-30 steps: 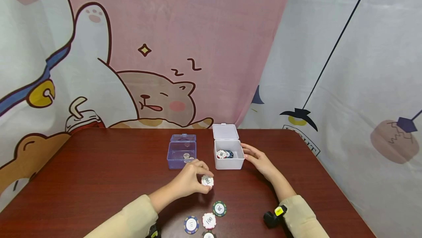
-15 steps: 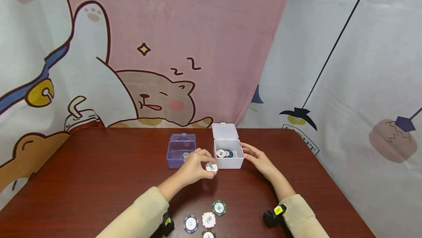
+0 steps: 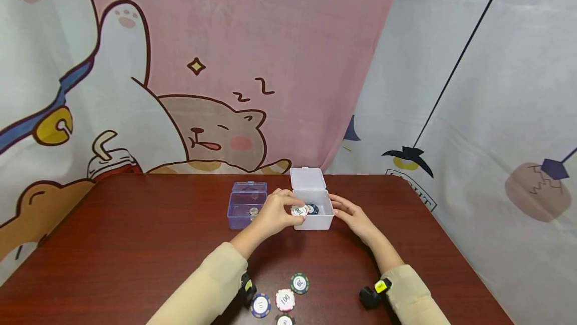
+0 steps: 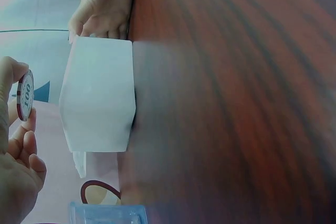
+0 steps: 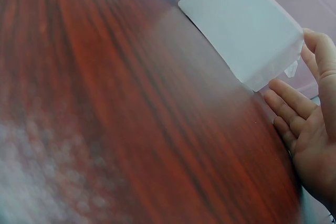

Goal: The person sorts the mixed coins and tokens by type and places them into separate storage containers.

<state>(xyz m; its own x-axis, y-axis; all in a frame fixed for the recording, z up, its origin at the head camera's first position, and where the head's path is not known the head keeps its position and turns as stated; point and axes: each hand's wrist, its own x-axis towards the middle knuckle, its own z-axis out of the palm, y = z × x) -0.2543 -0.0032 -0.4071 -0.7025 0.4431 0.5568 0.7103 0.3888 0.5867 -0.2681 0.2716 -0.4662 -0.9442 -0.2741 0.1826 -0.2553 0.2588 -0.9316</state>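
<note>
Left hand [image 3: 277, 212] pinches a white "100" poker chip [image 4: 24, 95] by its edge, over the open white box [image 3: 313, 217]. Right hand [image 3: 353, 216], fingers spread, steadies the box's far side. Step: depositing. Next move, likely: loosen the pinch squarely above the opening.

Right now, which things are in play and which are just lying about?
In play:
left hand, pinching the 100 chip over the white box
right hand, fingers straight against that box's side
chips inside the box

Lying about:
purple box, lid open
loose chips at the near edge
table
</note>
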